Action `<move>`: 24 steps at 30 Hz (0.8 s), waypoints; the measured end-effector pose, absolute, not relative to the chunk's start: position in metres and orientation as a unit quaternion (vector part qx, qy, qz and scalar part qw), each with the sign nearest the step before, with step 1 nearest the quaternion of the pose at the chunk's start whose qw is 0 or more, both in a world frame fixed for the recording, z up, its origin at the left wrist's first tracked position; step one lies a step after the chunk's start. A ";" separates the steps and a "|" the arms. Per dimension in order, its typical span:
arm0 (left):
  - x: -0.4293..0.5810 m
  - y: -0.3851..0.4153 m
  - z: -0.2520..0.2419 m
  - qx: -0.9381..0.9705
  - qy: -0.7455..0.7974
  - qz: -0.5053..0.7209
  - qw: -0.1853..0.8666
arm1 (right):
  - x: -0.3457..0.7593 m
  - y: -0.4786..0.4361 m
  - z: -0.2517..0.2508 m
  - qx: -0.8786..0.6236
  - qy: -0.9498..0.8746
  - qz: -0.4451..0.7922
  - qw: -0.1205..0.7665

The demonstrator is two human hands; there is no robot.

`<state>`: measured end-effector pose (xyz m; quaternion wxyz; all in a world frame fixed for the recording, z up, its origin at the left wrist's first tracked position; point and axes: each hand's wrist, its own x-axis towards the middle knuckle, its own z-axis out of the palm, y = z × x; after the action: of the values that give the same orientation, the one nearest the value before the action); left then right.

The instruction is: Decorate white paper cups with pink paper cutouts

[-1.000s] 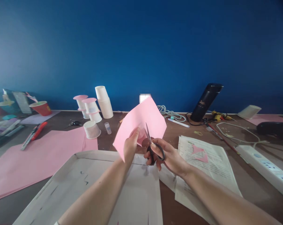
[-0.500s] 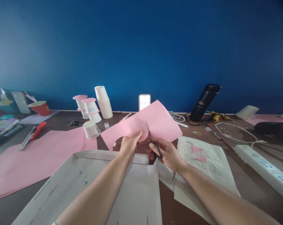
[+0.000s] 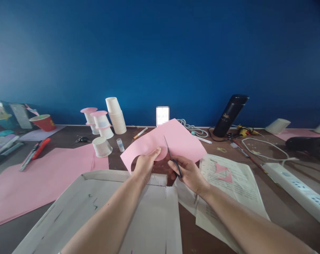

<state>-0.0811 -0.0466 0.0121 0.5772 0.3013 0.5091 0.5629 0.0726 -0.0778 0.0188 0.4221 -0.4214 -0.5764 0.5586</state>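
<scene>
A sheet of pink paper (image 3: 181, 139) is held above the table, with a curved cut running into its lower edge. My left hand (image 3: 146, 162) pinches it by a rounded part, thumb on top and the other fingers hidden beneath. My right hand (image 3: 186, 171) grips black-handled scissors (image 3: 169, 150), fingers around the handles. The blades point away from me and lie at the paper beside the curved edge, right of my left thumb. Small pink offcuts (image 3: 223, 173) rest on a printed sheet (image 3: 234, 194) near my right wrist.
A white box lid (image 3: 77, 211) lies under my left forearm. Pink sheets (image 3: 56, 173) and a utility knife (image 3: 34, 155) are at left. Paper cups (image 3: 116, 118) stand behind. A black flask (image 3: 231, 114) leans on the blue wall; a power strip (image 3: 300, 190) lies right.
The pink paper's left corner has shifted right and its top corner has dipped slightly, uncovering more of the small clear tube behind. Both hands keep nearly the same grip.
</scene>
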 end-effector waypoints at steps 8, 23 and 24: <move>-0.082 -0.045 0.007 0.309 0.507 0.561 0.577 | 0.072 -0.079 0.021 -0.425 -0.557 0.578 0.420; -0.082 -0.047 0.011 0.312 0.511 0.562 0.571 | 0.073 -0.079 0.023 -0.432 -0.584 0.547 0.417; -0.082 -0.046 0.011 0.312 0.514 0.564 0.566 | 0.073 -0.079 0.024 -0.435 -0.584 0.544 0.416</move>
<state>-0.0823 -0.0463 0.0106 0.5657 0.3120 0.5141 0.5642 0.0730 -0.0793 0.0236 0.4164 -0.4349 -0.5842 0.5442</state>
